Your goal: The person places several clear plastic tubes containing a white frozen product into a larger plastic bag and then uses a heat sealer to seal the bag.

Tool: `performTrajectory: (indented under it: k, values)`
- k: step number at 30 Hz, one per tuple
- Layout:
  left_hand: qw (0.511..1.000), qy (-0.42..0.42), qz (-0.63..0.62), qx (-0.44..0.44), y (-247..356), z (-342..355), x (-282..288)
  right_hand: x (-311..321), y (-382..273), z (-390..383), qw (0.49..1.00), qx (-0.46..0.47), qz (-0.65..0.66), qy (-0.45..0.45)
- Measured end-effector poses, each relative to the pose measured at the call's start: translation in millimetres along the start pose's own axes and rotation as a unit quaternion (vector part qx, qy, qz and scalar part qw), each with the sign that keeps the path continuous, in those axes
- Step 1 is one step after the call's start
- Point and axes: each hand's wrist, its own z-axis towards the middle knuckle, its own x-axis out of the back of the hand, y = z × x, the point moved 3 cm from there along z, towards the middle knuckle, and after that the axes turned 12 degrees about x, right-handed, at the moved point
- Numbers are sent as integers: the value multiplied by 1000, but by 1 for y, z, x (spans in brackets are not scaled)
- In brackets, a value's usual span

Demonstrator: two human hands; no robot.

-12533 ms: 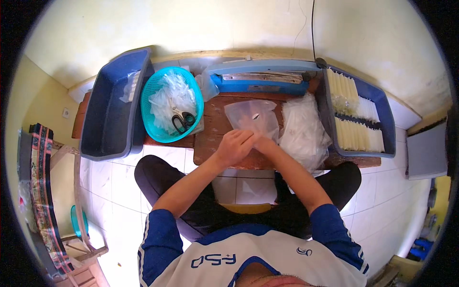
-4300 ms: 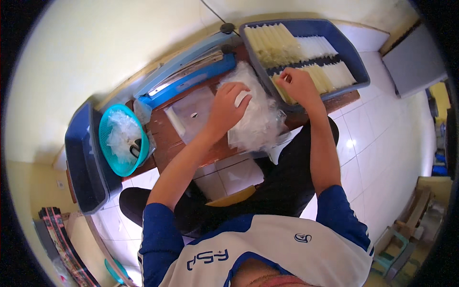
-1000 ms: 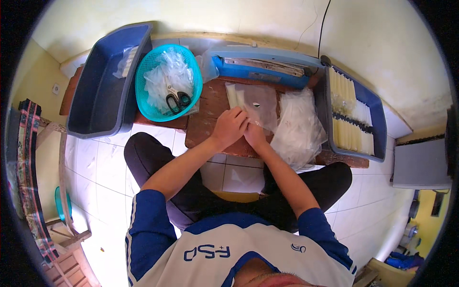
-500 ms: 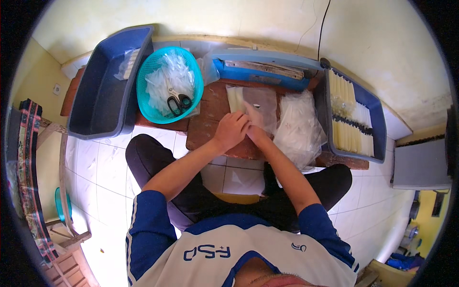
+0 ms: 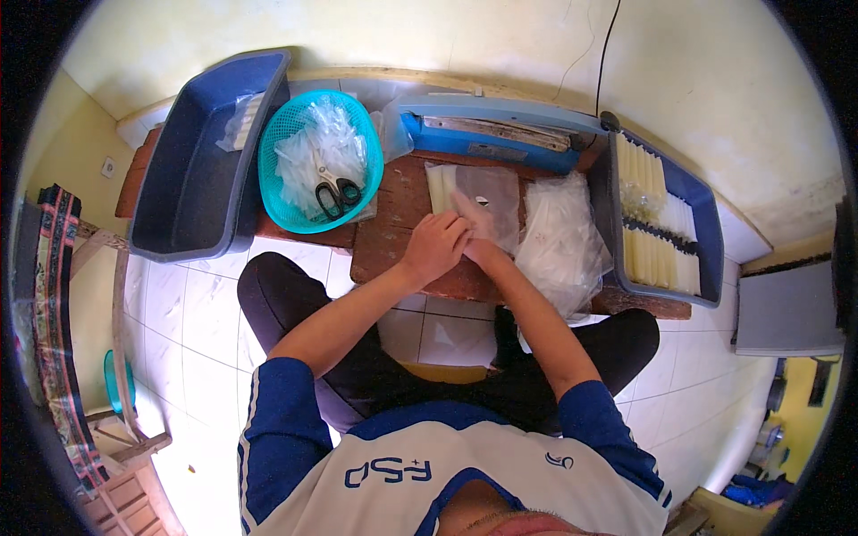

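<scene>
Two bare hands meet over a clear bag at the near part of the bench (image 5: 393, 207). The bag (image 5: 501, 185) lies flat, just left of a pile of similar clear film, with a few pale sticks (image 5: 439, 185) in its left part. The left hand (image 5: 437, 244) has its fingers bent and drawn together at the near edge of the bag, tips against the right hand (image 5: 479, 234). The right hand's fingers reach forward and show cloudily through the film. How firmly either grip is closed, and whether it has hold of the film, I cannot tell.

The pile (image 5: 561, 241) sags over the near edge of the bench. Right of it stands a blue tub (image 5: 707, 217) with two rows of sticks, far and near, yellowish at the left and whiter at the right, a dark strip between them. Along the far side lies a long blue device (image 5: 511, 153) with a paler arm.

Left of the bag, a teal basket (image 5: 284, 211) holds crumpled clear plastic (image 5: 315, 134), and black-handled scissors (image 5: 339, 198) rest on top. Farther left stands a dark blue bin (image 5: 183, 183), with a clear packet (image 5: 248, 125) of pale sticks against its right wall.
</scene>
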Motion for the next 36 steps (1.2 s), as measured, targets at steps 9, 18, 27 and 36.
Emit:
performTrajectory:
  k: [9, 18, 27, 36]
  values:
    - [1000, 3, 21, -7, -7, -6, 2, 8, -23, 6, 999, 21, 39, -28]
    - [998, -39, 2, -38, 21, -1, -3, 51, -40, -30, 998, -26, -22, -58]
    - [987, -81, -96, -104, 93, 36, -27, 192, -87, -32, 942, -161, 19, -293]
    - [962, -130, -167, -173, 196, 98, -114, 355, -19, -67, 954, -272, -126, -14]
